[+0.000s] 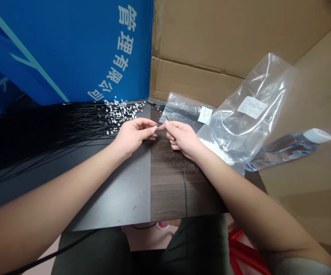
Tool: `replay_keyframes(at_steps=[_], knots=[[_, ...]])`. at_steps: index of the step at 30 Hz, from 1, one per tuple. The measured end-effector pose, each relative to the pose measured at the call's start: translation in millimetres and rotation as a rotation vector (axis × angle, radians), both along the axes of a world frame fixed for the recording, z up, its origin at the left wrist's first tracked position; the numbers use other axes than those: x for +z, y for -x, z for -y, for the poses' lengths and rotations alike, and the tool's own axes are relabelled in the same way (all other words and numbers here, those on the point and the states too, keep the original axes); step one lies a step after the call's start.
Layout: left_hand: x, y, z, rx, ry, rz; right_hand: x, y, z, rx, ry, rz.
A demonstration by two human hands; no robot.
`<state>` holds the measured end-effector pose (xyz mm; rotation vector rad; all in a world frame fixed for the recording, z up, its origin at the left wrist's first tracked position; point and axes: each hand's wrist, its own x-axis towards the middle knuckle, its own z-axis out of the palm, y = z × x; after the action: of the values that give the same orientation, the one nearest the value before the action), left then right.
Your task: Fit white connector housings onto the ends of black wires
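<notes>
Mid-frame, the left hand (pixel 133 134) has thumb and forefinger closed on a tiny pale piece (pixel 155 127), too small to identify, while the right hand (pixel 183 138) pinches a thin black wire (pixel 167 118). A pile of white-ended black wires (pixel 88 119) lies at left, a labelled clear plastic bag (pixel 240 128) right of centre.

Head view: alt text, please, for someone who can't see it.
A person's left hand pinches what looks like a tiny pale piece close to the right hand, which holds a thin black wire, above a table. To the left lies a pile of black wires with white ends; to the right, clear plastic bags and a bottle.
</notes>
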<state>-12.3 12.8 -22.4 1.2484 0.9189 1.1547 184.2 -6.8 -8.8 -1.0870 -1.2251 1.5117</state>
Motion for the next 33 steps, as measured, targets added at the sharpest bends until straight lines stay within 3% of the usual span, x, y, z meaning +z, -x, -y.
replay_keyframes(at_steps=[12,17,27,33], knots=[[8.1,-3.2,6.2,0.032,-0.091,-0.128,-5.6,1.9,-0.2,-0.108,-0.272,0.242],[8.8,-3.7,6.2,0.011,-0.041,-0.1,-4.6,-0.4,0.6,-0.072,-0.366,0.371],[8.6,0.3,4.7,-0.067,0.053,-0.03,-3.2,-2.4,-2.3,-0.057,-0.458,0.44],[7.9,0.0,4.2,-0.088,-0.008,-0.087,-5.2,-2.7,-1.3,-0.068,-0.476,0.467]])
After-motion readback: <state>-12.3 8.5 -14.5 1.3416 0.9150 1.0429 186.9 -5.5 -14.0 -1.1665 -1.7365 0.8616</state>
